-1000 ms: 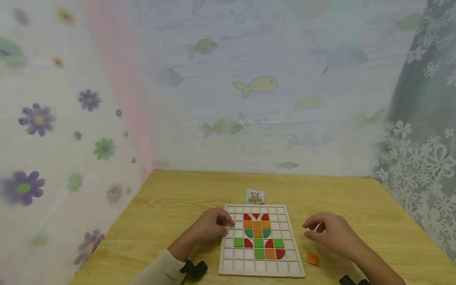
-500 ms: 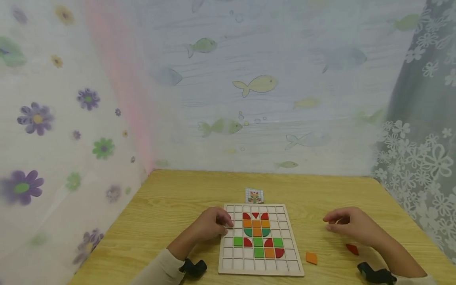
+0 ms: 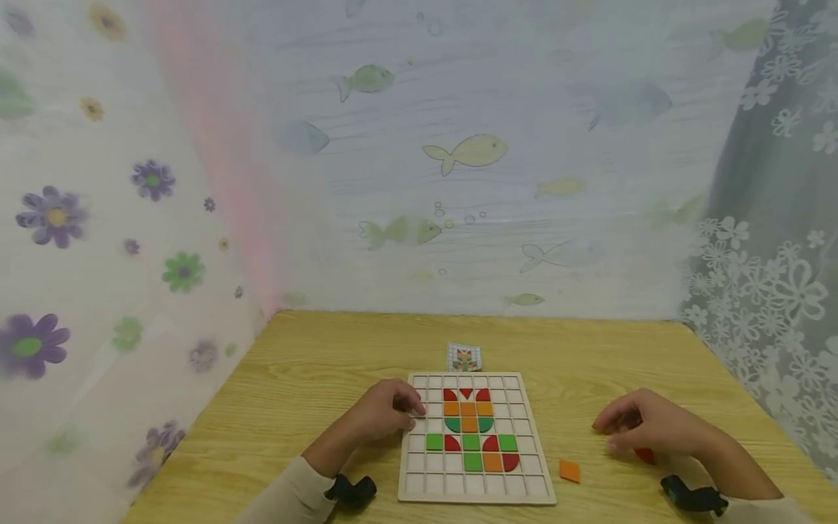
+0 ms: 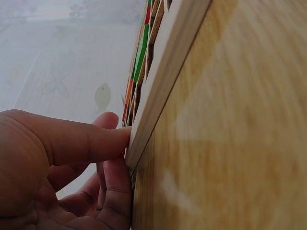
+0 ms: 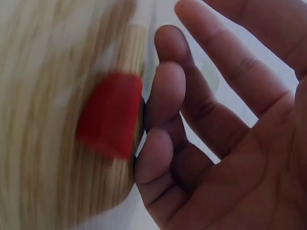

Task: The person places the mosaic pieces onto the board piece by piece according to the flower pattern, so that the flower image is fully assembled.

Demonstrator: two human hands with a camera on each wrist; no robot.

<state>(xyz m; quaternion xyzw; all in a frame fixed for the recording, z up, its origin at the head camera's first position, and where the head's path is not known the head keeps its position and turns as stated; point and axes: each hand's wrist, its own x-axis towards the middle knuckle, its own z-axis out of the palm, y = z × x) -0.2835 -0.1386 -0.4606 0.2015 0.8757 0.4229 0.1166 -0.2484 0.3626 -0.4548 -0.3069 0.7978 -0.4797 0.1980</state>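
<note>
A wooden grid board (image 3: pixel 419 483) lies on the table, with red, orange, green and teal tiles forming a pattern in its cells. My left hand (image 3: pixel 386 413) holds the board's left edge. In the left wrist view the thumb (image 4: pixel 108 143) presses the board's side and a fingertip shows beyond it. Right of the board, my right hand (image 3: pixel 657 426) hovers low over the table with loosely bent fingers. A red tile (image 5: pixel 111 115) with a curved side lies on the tabletop beside those fingers, ungripped. In the head view the hand partly covers it.
An orange diamond-shaped tile (image 3: pixel 569 471) lies between the board and my right hand. A small printed pattern card (image 3: pixel 464 357) touches the board's far edge in this view. Walls printed with fish and flowers border the wooden table (image 3: pixel 327 349). Black wrist cameras (image 3: pixel 694 496) are strapped on.
My right hand moved right, away from the board, then lowered slightly over the red tile, covering more of it. The left hand stays at the board's edge. The head view shifts slightly.
</note>
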